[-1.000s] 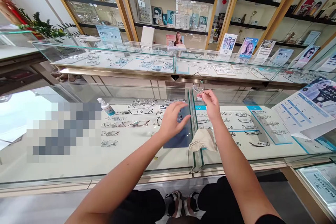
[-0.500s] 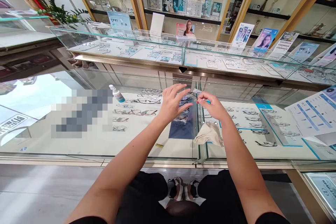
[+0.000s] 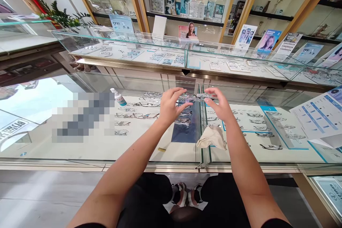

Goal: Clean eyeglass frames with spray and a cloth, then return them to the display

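Note:
A pair of dark-rimmed eyeglasses (image 3: 197,97) is held up over the glass counter, level between my two hands. My left hand (image 3: 171,106) has its fingertips at the left end of the frame, thumb below and fingers above. At the right end, my right hand (image 3: 219,104) grips the frame between thumb and fingers. Clear lenses make the outline hard to follow against the display behind. Below my right hand, a crumpled beige cloth (image 3: 212,138) lies on the counter top.
A white spray bottle (image 3: 119,98) stands on the glass counter (image 3: 133,149) to the left. Rows of eyeglasses (image 3: 137,115) show inside the case. A printed sign (image 3: 320,114) stands at right. Another display counter (image 3: 171,65) runs across behind, with shelves beyond.
The eyeglasses have turned and now span the gap between both hands. My right hand has opened out around their right end; my left hand has shifted slightly left and down.

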Available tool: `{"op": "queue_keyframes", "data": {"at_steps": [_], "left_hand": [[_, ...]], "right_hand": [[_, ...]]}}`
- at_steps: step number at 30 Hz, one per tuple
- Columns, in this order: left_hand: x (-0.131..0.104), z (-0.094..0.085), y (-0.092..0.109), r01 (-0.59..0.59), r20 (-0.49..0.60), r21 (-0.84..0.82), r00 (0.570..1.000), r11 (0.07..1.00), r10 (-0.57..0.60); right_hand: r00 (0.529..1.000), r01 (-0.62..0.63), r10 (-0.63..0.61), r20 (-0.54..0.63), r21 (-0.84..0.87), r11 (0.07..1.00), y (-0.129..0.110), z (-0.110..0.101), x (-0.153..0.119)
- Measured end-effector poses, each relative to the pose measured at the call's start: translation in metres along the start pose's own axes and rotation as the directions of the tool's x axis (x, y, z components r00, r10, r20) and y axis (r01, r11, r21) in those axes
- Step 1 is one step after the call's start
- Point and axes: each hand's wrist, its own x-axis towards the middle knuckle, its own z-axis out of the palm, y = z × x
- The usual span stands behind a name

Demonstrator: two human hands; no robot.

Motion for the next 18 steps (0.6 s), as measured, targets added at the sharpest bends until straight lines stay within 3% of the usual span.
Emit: {"op": "queue_keyframes", "data": {"at_steps": [5,9,18], "left_hand": [[0.005,-0.005,-0.001,0.151,-0.086,-0.009,0.985,0.989,-0.151],[0.006,-0.005,-0.003,0.18,-0.107,-0.041,0.977,0.983,-0.183],[0.014,-0.009,0.006,0.243,-0.117,-0.106,0.96,0.964,-0.255]], "right_hand": [[0.987,0.096,-0.112,-0.113,-0.135,0.986,0.003,0.004,-0.002],[0.98,0.107,-0.138,-0.146,-0.201,0.974,0.003,0.011,-0.001],[0.965,0.104,-0.136,-0.226,-0.146,0.984,-0.003,0.017,0.003]]}}
